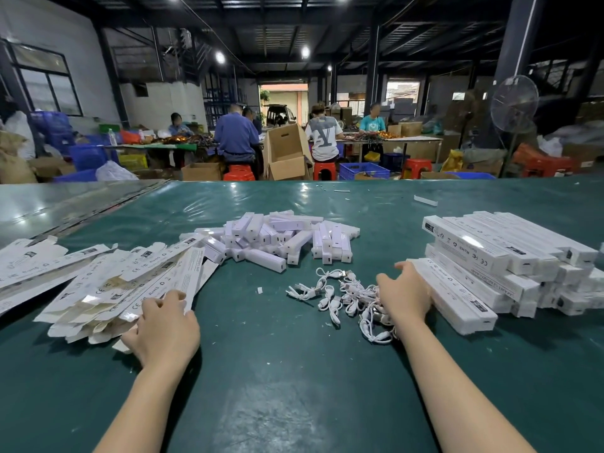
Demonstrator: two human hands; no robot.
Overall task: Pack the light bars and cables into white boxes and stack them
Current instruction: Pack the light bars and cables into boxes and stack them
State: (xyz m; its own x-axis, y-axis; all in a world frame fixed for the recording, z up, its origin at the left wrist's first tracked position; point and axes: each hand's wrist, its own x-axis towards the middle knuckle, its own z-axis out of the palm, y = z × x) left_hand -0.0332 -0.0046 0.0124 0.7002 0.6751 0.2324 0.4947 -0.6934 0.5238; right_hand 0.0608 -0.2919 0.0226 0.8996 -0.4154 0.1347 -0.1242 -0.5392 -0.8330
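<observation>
Risk first: my right hand (405, 294) lies with fingers straight against the near packed box (454, 300) at the foot of the stack of white boxes (510, 253), on the right of the green mat (294, 371). The rows there sit crooked, so I judge a hard shove could skew or spill them. My left hand (165, 325) rests on the fanned flat carton blanks (98, 282), fingers bent over the top one; I can't tell if the thumb pinches it. The blanks are thin glossy card and may slide off in a bunch. The cables (346, 297), thin white cords, lie tangled beside my right wrist, so pulling one likely drags more. The light bars (277, 238), smooth white rectangular sticks, are heaped loose mid-table.
</observation>
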